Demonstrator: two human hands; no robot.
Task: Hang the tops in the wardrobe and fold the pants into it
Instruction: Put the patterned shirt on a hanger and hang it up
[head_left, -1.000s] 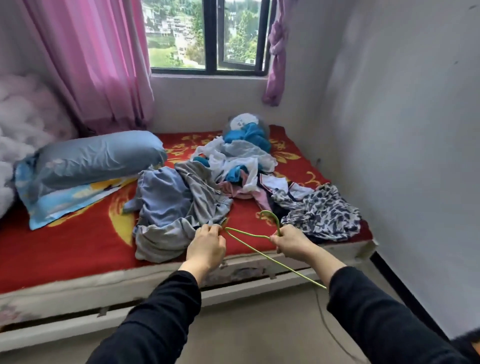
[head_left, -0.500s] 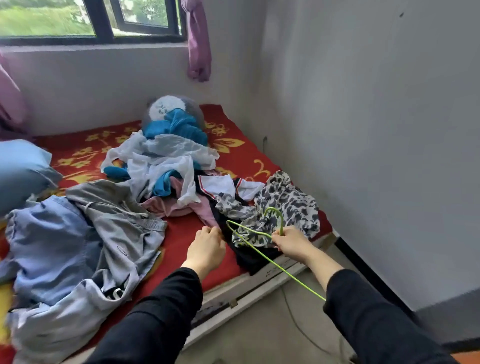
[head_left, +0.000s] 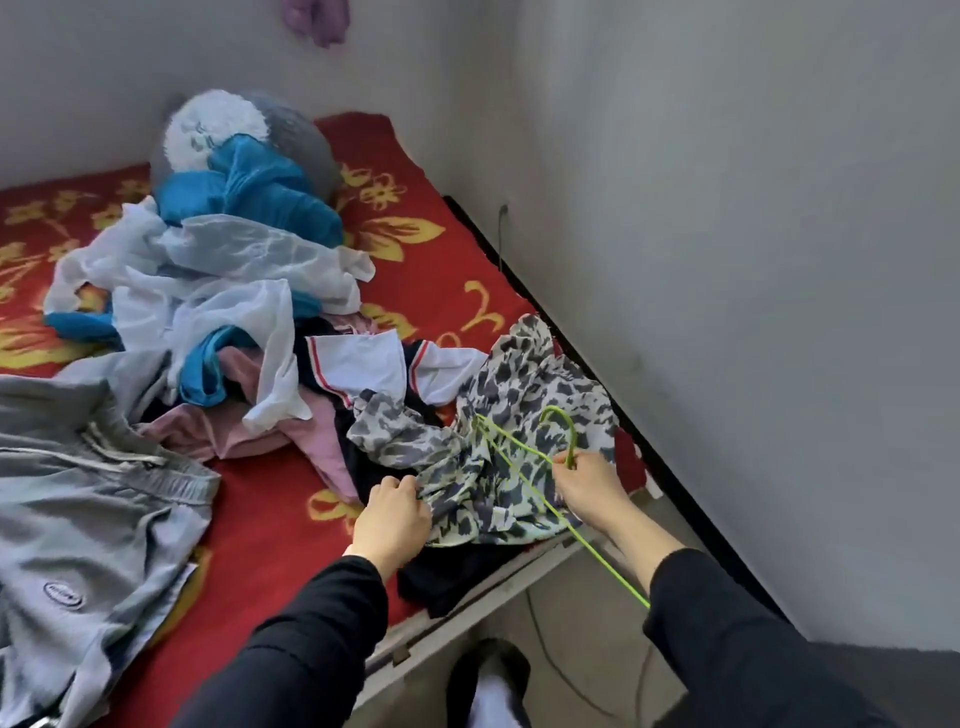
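Observation:
A black-and-white patterned top (head_left: 524, 415) lies crumpled at the bed's near right corner. My left hand (head_left: 393, 515) grips its near edge. My right hand (head_left: 589, 482) holds a thin green wire hanger (head_left: 519, 462) by the base of its hook, over the patterned top. Grey pants (head_left: 93, 499) are spread on the left of the bed. A pile of white, blue and pink clothes (head_left: 223, 322) lies in the middle. A white top with red-striped trim (head_left: 374, 364) lies beside the patterned one, over a black garment (head_left: 452, 571).
The red flowered bedcover (head_left: 415, 244) reaches the grey wall (head_left: 727, 260) on the right. A round grey and white plush cushion (head_left: 223, 124) sits at the bed's far end. A cable (head_left: 550, 654) lies on the floor, beside my foot (head_left: 491, 686).
The view has swung right along the bed. My left hand has moved off the grey pants and onto the patterned top. The hanger has come over that top with my right hand.

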